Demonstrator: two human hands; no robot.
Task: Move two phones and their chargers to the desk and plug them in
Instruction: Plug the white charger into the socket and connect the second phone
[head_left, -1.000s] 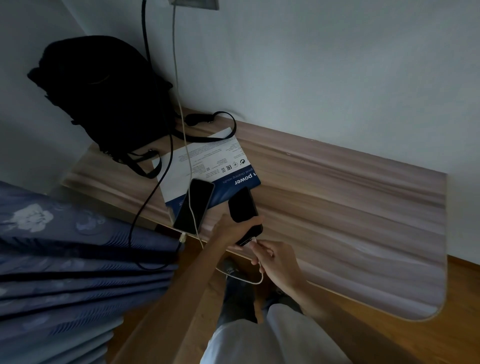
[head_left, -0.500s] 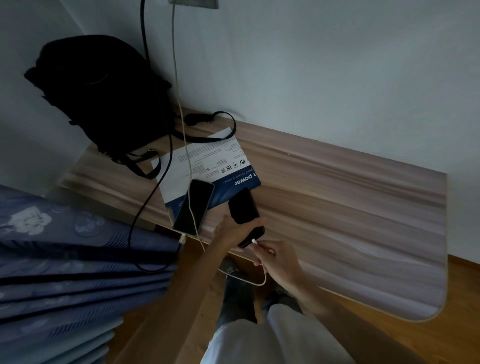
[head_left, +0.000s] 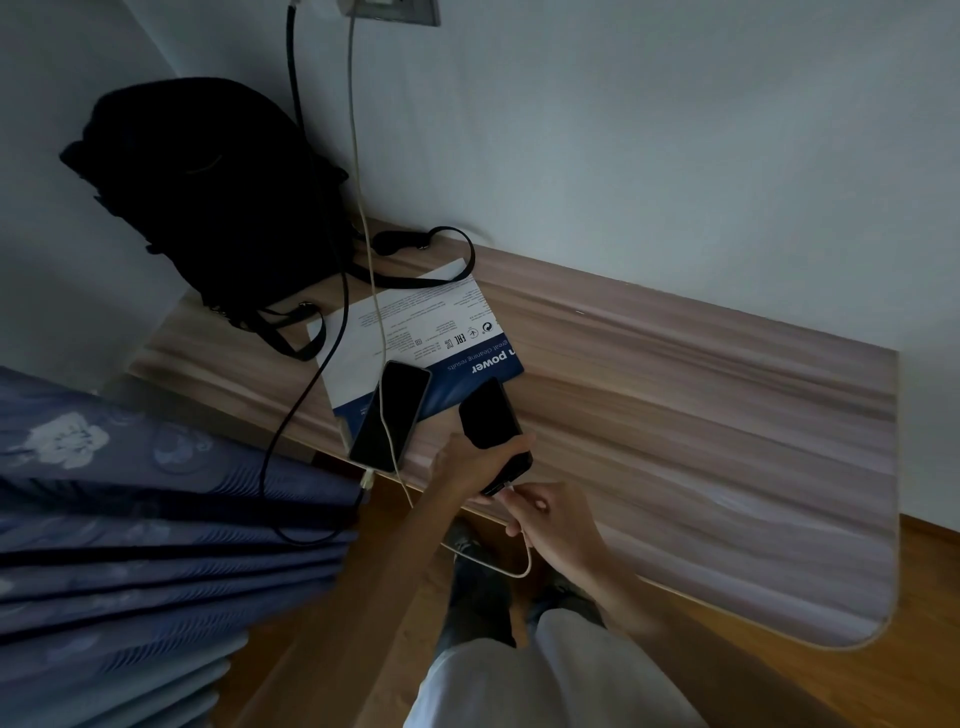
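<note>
Head view: left hand (head_left: 467, 462) grips a dark phone (head_left: 491, 415) over the bench (head_left: 701, 441) front edge. Right hand (head_left: 550, 519) pinches the white cable (head_left: 383, 415) plug at its bottom end; can't tell if seated. Second phone (head_left: 405, 395) lies screen-up on a blue-white pack (head_left: 436, 322) reading "power", "great cleaning results", EAC mark. Cable crosses its screen.

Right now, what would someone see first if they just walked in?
At the near edge of the desk, the left hand grips a dark phone while the right hand pinches a white cable at its bottom end. A second phone lies beside it on a blue-white pack, and a black backpack sits far left.
</note>
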